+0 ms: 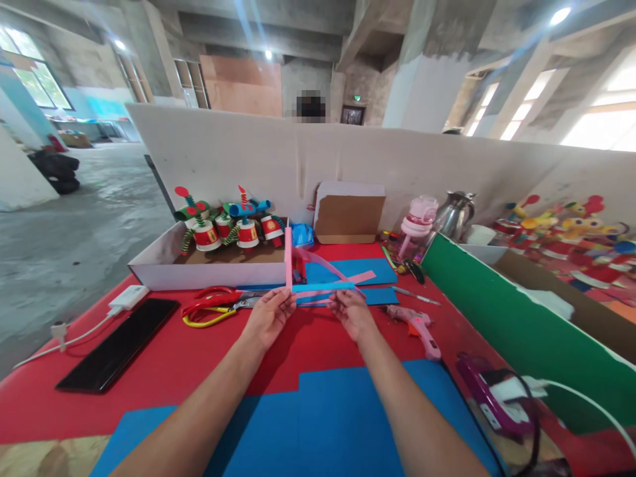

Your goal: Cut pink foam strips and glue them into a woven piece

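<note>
Paper strips [322, 288], blue and pink, ran between the two hands above the red desk [288, 371], pinched in the fingers of the left hand [272, 311] and the right hand [354, 311]. Scissors [242, 303] lay just left of the left hand, a pink glue gun [421, 326] lay to the right, and paper-cup figures [206, 235] stood in a white box [209, 277] at the far left.

Left hand [279, 308] and right hand [350, 310] pinching paper strips [322, 287]; pink glue gun [416, 323] on red counter [199, 354], right of right hand.
</note>
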The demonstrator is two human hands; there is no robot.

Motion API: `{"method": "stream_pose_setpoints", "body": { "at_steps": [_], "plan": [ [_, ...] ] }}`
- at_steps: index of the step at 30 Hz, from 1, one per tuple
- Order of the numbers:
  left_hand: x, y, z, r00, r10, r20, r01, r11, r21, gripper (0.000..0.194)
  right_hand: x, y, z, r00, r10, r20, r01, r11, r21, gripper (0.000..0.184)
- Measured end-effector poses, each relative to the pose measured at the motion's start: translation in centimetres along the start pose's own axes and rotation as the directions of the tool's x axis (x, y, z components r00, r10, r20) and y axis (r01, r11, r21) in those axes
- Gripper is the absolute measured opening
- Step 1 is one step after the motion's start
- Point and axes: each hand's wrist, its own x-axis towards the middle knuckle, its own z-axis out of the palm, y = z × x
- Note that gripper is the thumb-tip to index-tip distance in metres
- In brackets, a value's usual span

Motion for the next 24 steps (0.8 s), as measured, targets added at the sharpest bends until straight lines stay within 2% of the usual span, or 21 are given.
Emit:
{"method": "stream_pose_setpoints", "body": {
  "at_steps": [1, 3, 5, 6, 9, 14, 20, 24],
  "plan": [
    [-0.1, 0.0, 0.1, 1.0, -0.009, -0.007, 0.009, 1.0, -0.02, 0.015, -0.2, 0.4, 0.3, 1.0, 0.021, 0.004, -0.021, 1.0, 0.007, 0.031],
    [-0.4, -0.3, 0.4, 1.0, -0.03, 0.001, 0.03, 0.999, -0.034, 0.016, -0.8, 1.2, 1.2, 0.995, 0.032, 0.095, -0.031, 0.999, -0.018, 0.032],
    [-0.7, -0.7, 0.7, 0.999, -0.045, 0.018, 0.046, 0.999, -0.026, 0.015, -1.6, 1.8, 2.3, 0.979, -0.013, 0.206, 0.024, 0.999, -0.049, 0.035],
    [-0.8, -0.9, 0.8, 0.999, -0.047, 0.028, 0.047, 0.999, -0.019, 0.015, -2.0, 2.1, 2.8, 0.974, -0.045, 0.223, 0.059, 0.997, -0.055, 0.034],
    [-1.3, -1.7, 0.9, 0.998, -0.018, 0.058, 0.018, 1.0, 0.01, 0.019, -2.5, 2.4, 3.5, 0.981, -0.124, 0.15, 0.138, 0.986, -0.092, 0.027],
    [-1.7, -2.4, 1.0, 0.995, 0.006, 0.101, -0.015, 0.996, 0.084, 0.033, -2.3, 2.5, 3.4, 0.982, -0.187, 0.027, 0.188, 0.957, -0.222, 0.028],
    [-1.7, -2.0, 1.1, 0.996, 0.013, 0.084, -0.024, 0.991, 0.133, 0.04, -2.5, 2.3, 3.3, 0.959, -0.276, 0.058, 0.276, 0.882, -0.382, 0.024],
    [-1.2, -1.6, 0.8, 0.996, 0.059, 0.061, -0.068, 0.985, 0.158, 0.034, -2.1, 2.0, 3.0, 0.973, -0.215, 0.089, 0.231, 0.933, -0.276, 0.023]
  ]
}}
